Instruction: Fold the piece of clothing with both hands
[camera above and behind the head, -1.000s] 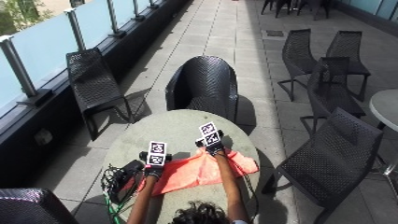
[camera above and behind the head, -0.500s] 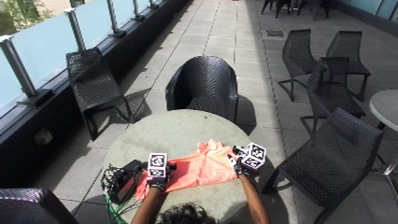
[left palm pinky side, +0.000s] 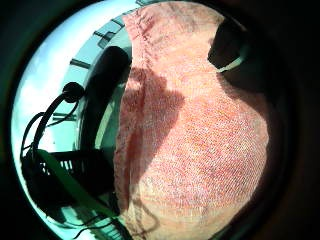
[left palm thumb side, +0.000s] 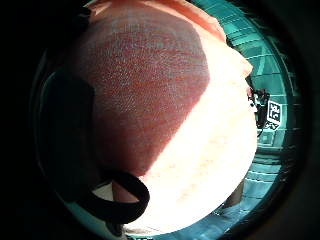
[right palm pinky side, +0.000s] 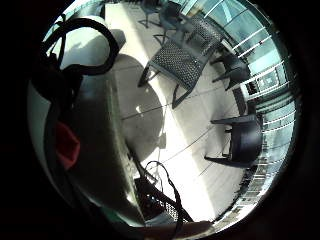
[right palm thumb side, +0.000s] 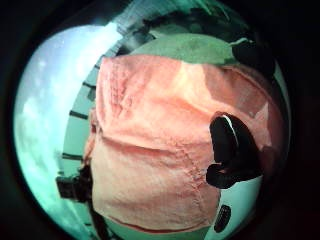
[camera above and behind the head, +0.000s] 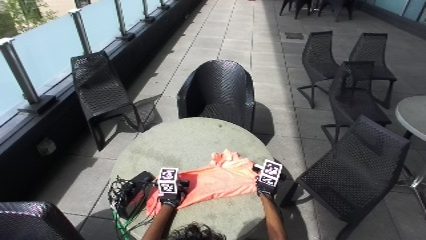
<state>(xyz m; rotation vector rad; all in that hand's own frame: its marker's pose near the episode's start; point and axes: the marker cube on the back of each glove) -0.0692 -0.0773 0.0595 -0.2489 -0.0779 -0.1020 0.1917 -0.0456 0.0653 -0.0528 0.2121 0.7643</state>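
Outside view: round grey worktop (camera above and behind the head: 193, 145) on a sunlit terrace, orange garment (camera above and behind the head: 213, 180) spread across its near half, far corner bunched into a small peak. Left hand (camera above and behind the head: 169, 194) on the garment's left end, right hand (camera above and behind the head: 267, 184) at its right edge, both gloved in black. Finger positions hidden under the markers from above.

Left thumb side palm view: orange cloth (left palm thumb side: 165, 125) filling nearly everything, close against the palm, half in shadow, half in glare. Left little finger side palm view: same cloth (left palm pinky side: 200, 140) hanging as a wide sheet with a hemmed edge. Left grip: cannot tell whether curled round the fabric or flat on it.

Right thumb side palm view: garment (right palm thumb side: 165, 150) lying with a stitched seam across it, black gloved fingers (right palm thumb side: 227, 150) curled over its edge, pinching the cloth.

Black box with cables (camera above and behind the head: 130, 192) beside the garment at the worktop's left edge. Dark wicker chair (camera above and behind the head: 219, 92) just behind the worktop.
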